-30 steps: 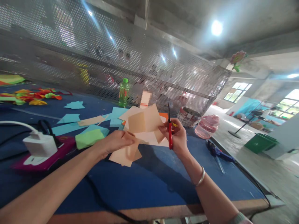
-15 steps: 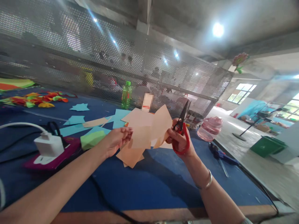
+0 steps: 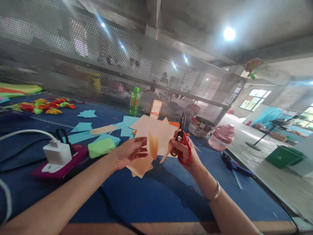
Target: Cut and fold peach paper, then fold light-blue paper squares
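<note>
I hold a bent sheet of peach paper up above the blue table, between both hands. My left hand has its fingers spread against the sheet's left side. My right hand pinches the sheet's right edge and grips red-handled scissors, blades pointing up. More peach sheets lie on the table just under my hands.
Light blue paper cut-outs and a green folded piece lie left of my hands. A white charger sits on a magenta pad. A green bottle, a basket, a pink container and a glue gun stand behind and to the right. A perforated metal screen borders the table's far side.
The peach sheet has been folded inward between my hands. The scissors have turned from tilted to nearly upright, and my left fingers have opened against the paper.
</note>
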{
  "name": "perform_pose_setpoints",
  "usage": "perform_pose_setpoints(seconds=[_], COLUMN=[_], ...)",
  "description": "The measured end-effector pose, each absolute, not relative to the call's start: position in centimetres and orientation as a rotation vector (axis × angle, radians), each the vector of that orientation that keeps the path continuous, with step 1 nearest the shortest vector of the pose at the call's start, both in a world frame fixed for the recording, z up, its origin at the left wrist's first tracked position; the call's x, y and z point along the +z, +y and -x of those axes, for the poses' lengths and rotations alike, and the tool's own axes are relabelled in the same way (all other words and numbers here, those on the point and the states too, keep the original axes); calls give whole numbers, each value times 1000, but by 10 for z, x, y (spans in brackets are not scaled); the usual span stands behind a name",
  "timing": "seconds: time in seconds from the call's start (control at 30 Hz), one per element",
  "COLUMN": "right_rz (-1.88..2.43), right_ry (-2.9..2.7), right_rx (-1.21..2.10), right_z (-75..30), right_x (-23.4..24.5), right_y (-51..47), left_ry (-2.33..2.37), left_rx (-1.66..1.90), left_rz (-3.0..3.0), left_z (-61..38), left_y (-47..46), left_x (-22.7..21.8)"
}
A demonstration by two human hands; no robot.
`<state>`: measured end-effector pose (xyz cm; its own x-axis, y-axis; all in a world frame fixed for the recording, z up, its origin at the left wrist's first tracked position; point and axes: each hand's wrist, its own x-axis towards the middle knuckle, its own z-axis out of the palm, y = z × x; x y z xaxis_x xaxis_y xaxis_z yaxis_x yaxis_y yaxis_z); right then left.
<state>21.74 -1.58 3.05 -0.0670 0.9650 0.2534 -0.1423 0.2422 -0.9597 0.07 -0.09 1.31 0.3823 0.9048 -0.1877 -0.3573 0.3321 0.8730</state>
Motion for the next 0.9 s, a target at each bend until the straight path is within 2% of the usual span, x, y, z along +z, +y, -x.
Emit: perform_pose_setpoints(seconds=[0.2, 0.57, 0.9], right_rz=[807, 920, 921], right_ry=[-1290, -1297, -1386], right_rx=[1226, 1098, 970], right_z=[-216, -215, -214], right_x=[28, 17, 17], right_y=[-18, -11, -11], left_ry=[635, 758, 708], left_rx=[769, 1204, 1112], left_rz=[-865, -685, -791], left_z=[-9, -1, 0], left_y=[-7, -5, -7], left_x=[11, 27, 20])
